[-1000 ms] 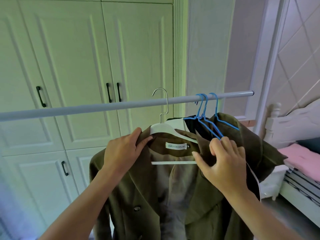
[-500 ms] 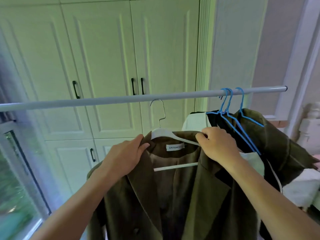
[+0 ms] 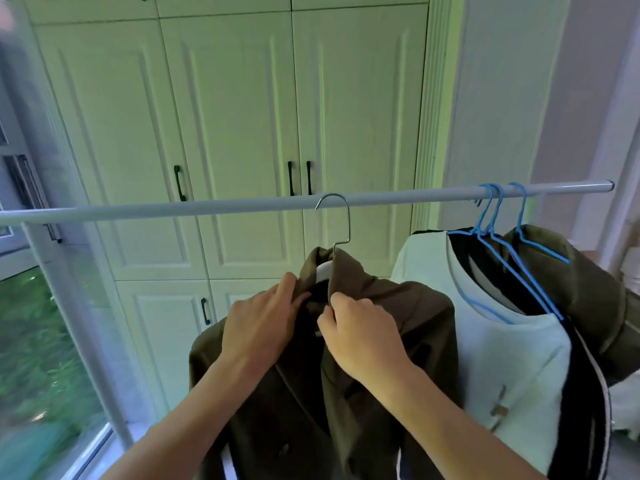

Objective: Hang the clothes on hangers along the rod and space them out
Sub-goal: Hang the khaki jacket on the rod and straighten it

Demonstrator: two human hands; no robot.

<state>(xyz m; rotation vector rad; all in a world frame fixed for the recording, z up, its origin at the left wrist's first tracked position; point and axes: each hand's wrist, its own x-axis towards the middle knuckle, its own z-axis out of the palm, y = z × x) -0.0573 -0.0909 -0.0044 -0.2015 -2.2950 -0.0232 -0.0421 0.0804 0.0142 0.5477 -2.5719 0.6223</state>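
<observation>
An olive-green jacket (image 3: pixel 398 327) hangs on a white hanger (image 3: pixel 323 270) whose metal hook (image 3: pixel 341 216) sits over the grey rod (image 3: pixel 173 211) near its middle. My left hand (image 3: pixel 259 327) grips the jacket's left collar edge. My right hand (image 3: pixel 360 337) pinches the right collar edge, pulling the two sides together below the hanger. Farther right on the rod, three blue wire hangers (image 3: pixel 498 216) bunch together, carrying a white top (image 3: pixel 502 358), a dark garment and another olive garment (image 3: pixel 588 299).
White wardrobe doors with black handles (image 3: pixel 298 178) stand behind the rod. A window (image 3: pixel 38 341) with greenery outside fills the left side, and the rod's upright post (image 3: pixel 79 334) runs down beside it. The rod's right end (image 3: pixel 607 186) stops near a pale wall.
The jacket's hook has come onto the rod. Both hands have moved in from the shoulders to the collar front, closing the jacket over the hanger. The view has swung left.
</observation>
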